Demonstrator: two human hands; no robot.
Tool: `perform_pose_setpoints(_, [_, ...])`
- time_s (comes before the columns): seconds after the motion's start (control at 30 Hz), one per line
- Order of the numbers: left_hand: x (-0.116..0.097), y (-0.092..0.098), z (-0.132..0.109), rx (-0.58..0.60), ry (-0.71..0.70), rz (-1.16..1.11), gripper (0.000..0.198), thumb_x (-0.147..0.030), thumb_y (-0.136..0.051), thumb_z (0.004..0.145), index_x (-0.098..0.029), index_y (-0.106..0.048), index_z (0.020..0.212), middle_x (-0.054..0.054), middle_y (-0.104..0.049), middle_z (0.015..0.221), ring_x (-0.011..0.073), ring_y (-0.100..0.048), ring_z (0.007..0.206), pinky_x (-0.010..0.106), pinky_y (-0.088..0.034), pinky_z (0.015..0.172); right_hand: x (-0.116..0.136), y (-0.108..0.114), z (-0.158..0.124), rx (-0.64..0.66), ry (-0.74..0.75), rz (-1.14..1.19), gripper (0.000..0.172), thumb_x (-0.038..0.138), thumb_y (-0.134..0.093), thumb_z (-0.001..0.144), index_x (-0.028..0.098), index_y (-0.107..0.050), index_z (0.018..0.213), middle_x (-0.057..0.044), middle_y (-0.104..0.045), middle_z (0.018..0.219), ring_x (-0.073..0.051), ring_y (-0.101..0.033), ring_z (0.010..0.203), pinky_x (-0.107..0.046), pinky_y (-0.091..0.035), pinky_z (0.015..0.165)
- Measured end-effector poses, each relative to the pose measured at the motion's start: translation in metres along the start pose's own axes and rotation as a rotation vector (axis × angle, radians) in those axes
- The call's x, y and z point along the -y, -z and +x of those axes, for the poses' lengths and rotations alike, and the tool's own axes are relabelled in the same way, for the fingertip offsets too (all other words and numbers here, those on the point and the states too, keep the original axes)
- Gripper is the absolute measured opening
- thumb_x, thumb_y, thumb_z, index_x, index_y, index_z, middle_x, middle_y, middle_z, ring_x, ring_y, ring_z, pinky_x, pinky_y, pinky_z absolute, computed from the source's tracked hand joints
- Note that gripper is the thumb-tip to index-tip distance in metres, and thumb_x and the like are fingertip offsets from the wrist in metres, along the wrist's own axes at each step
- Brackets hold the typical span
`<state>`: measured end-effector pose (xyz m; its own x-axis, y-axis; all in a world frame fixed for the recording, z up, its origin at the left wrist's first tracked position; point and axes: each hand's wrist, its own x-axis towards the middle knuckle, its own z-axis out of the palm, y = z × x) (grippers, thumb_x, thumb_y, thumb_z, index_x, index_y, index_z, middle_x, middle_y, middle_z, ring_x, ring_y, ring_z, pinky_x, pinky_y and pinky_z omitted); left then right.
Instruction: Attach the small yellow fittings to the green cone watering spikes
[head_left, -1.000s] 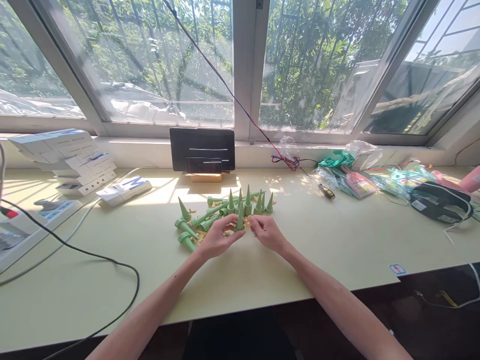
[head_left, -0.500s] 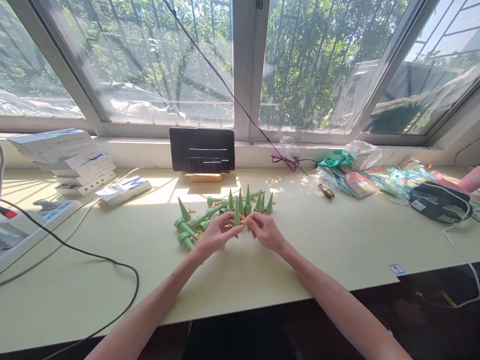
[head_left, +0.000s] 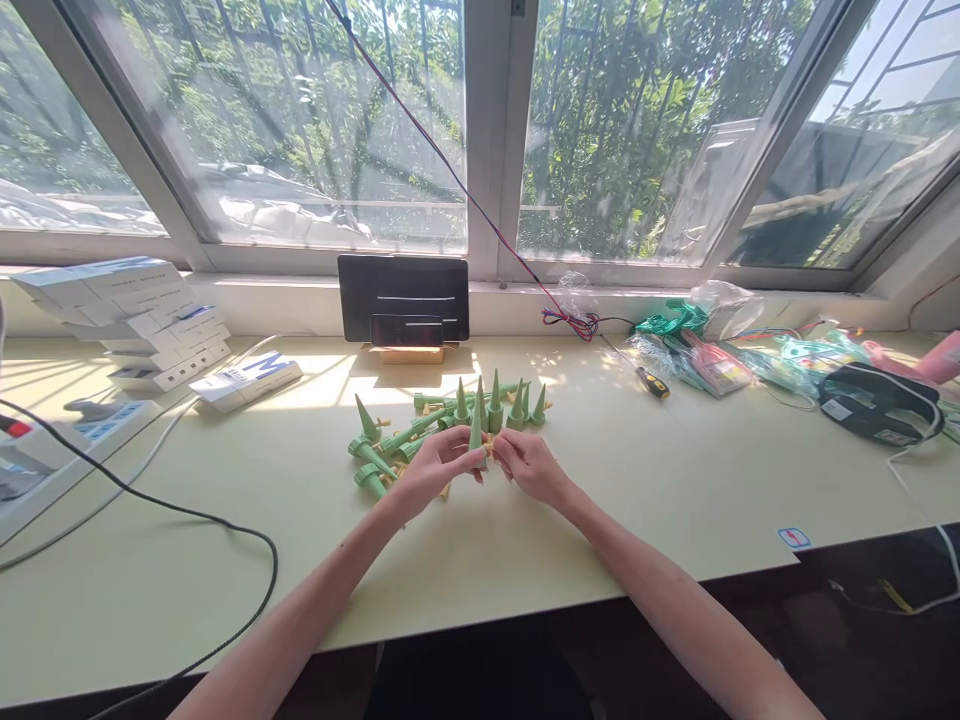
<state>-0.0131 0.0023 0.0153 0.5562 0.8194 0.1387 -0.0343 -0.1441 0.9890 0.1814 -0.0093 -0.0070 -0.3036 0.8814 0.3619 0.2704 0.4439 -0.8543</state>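
Observation:
My left hand (head_left: 442, 463) is closed around the base of a green plastic plant watering spike (head_left: 476, 430), which points upward. Thumb and fingers of my right hand (head_left: 529, 462) pinch a small yellow valve piece (head_left: 490, 446) at the right side of that spike. Exactly how the two parts join is hidden by my fingers. Behind and left of my hands lie several more green spikes (head_left: 367, 418), some standing on their wide ends, others on their sides, with small yellow pieces on them.
A tablet (head_left: 405, 285) with a phone (head_left: 407, 330) before it stands near the window. White boxes (head_left: 161, 320) and a power strip (head_left: 112, 430) are at left, with a black cable (head_left: 225, 520). At right lie a screwdriver (head_left: 652, 383), plastic bags (head_left: 716, 362) and a black object (head_left: 881, 405).
The spike in my left hand has shifted very slightly to the right. My right fingers have turned a little at the yellow piece. The other spikes stay put.

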Motion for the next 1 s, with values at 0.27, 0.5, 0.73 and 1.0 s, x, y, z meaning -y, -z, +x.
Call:
perform_pose_setpoints(0.27, [0.005, 0.001, 0.000, -0.020, 0.017, 0.016, 0.031, -0.040, -0.070, 0.084, -0.017, -0.069, 0.105, 0.008, -0.070, 0.097, 0.0185, -0.066, 0.080, 0.032, -0.057, 0.071, -0.004, -0.001, 0.000, -0.004, 0.005, 0.010, 0.044, 0.048, -0.036, 0.101, 0.021, -0.039, 0.066, 0.004, -0.041, 0.055, -0.011, -0.036, 0.050, -0.024, -0.030, 0.051])
perform_pose_setpoints(0.5, [0.007, 0.002, -0.001, -0.053, 0.001, 0.103, 0.036, -0.039, -0.072, 0.083, -0.017, -0.069, 0.111, 0.009, -0.070, 0.098, 0.0204, -0.065, 0.083, 0.032, -0.055, 0.070, -0.007, -0.003, 0.001, -0.013, -0.009, 0.039, 0.045, 0.045, -0.037, 0.101, 0.021, -0.037, 0.064, 0.004, -0.038, 0.057, -0.010, -0.035, 0.051, -0.024, -0.028, 0.051])
perform_pose_setpoints(0.73, [0.013, 0.001, 0.001, -0.070, -0.040, 0.083, 0.031, -0.034, -0.073, 0.082, -0.019, -0.069, 0.109, 0.006, -0.068, 0.096, 0.0183, -0.064, 0.084, 0.031, -0.056, 0.070, -0.005, -0.002, 0.002, -0.011, -0.014, 0.032, 0.044, 0.042, -0.037, 0.101, 0.021, -0.035, 0.063, 0.004, -0.037, 0.056, -0.010, -0.033, 0.051, -0.025, -0.027, 0.051])
perform_pose_setpoints(1.0, [0.010, -0.001, 0.002, -0.091, -0.042, 0.120, 0.027, -0.033, -0.072, 0.084, -0.018, -0.069, 0.105, 0.008, -0.068, 0.105, 0.0203, -0.065, 0.092, 0.032, -0.057, 0.078, -0.005, -0.004, 0.001, -0.049, 0.031, -0.022, 0.045, 0.041, -0.037, 0.101, 0.020, -0.038, 0.062, 0.004, -0.040, 0.056, -0.010, -0.036, 0.052, -0.025, -0.029, 0.054])
